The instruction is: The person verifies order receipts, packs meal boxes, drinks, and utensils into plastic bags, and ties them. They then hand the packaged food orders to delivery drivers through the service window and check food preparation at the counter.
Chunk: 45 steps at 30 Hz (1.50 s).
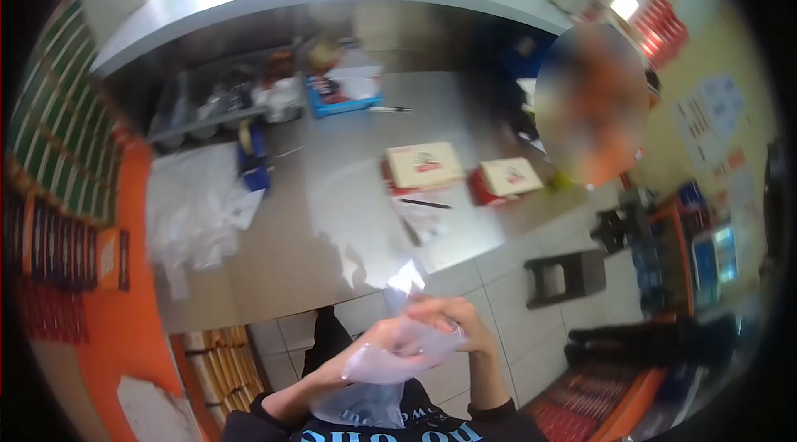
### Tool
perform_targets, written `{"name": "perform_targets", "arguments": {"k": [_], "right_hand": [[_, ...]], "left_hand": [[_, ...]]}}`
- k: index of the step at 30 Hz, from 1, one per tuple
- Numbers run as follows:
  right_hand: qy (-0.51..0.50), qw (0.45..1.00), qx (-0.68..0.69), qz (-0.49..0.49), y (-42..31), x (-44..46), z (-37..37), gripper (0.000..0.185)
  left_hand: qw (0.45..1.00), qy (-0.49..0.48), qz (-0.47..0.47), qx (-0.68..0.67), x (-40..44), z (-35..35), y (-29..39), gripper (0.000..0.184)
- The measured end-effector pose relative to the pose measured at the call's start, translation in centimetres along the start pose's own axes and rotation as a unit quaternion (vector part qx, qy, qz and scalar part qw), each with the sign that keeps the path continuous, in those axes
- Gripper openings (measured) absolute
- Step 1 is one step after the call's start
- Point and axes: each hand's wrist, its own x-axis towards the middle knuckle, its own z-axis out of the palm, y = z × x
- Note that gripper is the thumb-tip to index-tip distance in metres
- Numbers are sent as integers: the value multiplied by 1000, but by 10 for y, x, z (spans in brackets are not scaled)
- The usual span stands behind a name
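Close to my body, a thin clear plastic bag (pixel 386 367) is bunched between both hands. My left hand (pixel 385 336) is closed on it, its fingers partly covered by the film. My right hand (pixel 452 313) grips the bag's upper part, fingers bent together. A shiny corner of plastic sticks up beyond the hands. On the metal counter ahead lie a cream and red carton box (pixel 423 166) and a smaller similar box (pixel 508 179). A dark pen (pixel 426 204) rests on a paper slip (pixel 427 224) by the larger box.
A pile of plastic bags (pixel 191 210) covers the counter's left side, beside a blue tape dispenser (pixel 253 156). Farther back is a blue basket (pixel 344 106). A blurred person (pixel 594 102) stands across the counter. A dark stool (pixel 566 278) is on the tiled floor.
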Motion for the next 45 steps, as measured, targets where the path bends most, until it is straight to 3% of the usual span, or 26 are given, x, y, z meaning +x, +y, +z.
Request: {"name": "perform_targets", "arguments": {"k": [1,3,5,7,9,10,12,16,18,20,21,22,23,24,27,31,33,35,36,37,38,39,41,42,44,45], "right_hand": [[24,1000,-12,2,-4,-25,-25,47],[-20,971,45,236,-12,-65,-60,27],[-22,972,12,235,-13,-78,-67,22],[-32,973,-18,230,-1,-90,-81,17],[-50,925,134,352,26,-98,-104,17],[-50,924,138,352,42,-98,-114,17],[-98,951,219,196,74,-92,-130,20],[-21,921,218,322,89,-77,-143,12],[2,861,426,277,118,-90,-143,12],[73,860,428,267,105,-79,-156,13],[136,861,414,261,98,-73,-170,15],[122,867,411,253,96,-71,-190,15],[198,876,329,294,96,-71,-208,19],[271,867,248,337,92,-72,-214,23],[222,902,172,328,65,-25,-216,25],[151,904,246,315,29,-13,-222,27],[21,981,117,153,38,-34,-251,20],[-103,994,-13,-43,57,-46,-281,19],[118,990,-13,81,73,-44,-289,14],[331,922,-16,201,96,-43,-296,9],[343,911,91,209,136,-55,-302,5],[351,889,197,217,166,-64,-304,6],[300,902,151,270,169,-65,-276,7],[256,907,100,318,166,-63,-256,9],[109,976,-141,126,133,-46,-234,13],[105,976,-140,128,110,-39,-226,13]], "left_hand": [[1000,-26,2,6,6,5,2,35],[986,-30,-55,-157,16,12,2,38],[983,-30,-83,-160,44,19,-15,39],[996,-84,-8,12,72,18,-19,39],[996,-86,-27,-5,99,11,-24,38],[992,-115,-35,33,115,2,-22,40],[986,-141,-48,69,141,-15,-28,41],[979,-169,27,108,213,-39,-41,46],[971,-180,39,152,238,-40,-47,48],[910,33,76,406,262,-35,-48,43],[907,42,75,413,264,-30,-41,43],[928,162,28,335,260,-20,-28,39],[929,276,-19,245,254,-8,-19,36],[948,269,-6,169,245,10,-16,27],[930,297,96,194,256,70,-10,22],[942,300,68,133,239,93,30,17],[947,184,149,220,215,116,39,11],[837,419,120,332,198,152,26,13],[747,526,51,403,189,159,0,14],[730,573,-108,356,180,157,-29,17],[761,570,-212,227,179,160,-65,17],[742,565,-260,249,183,180,-118,17],[674,624,-260,296,181,196,-160,11],[673,622,-258,304,173,192,-166,11],[602,675,-59,423,174,178,-161,8],[601,676,-64,421,181,187,-161,8]]}}
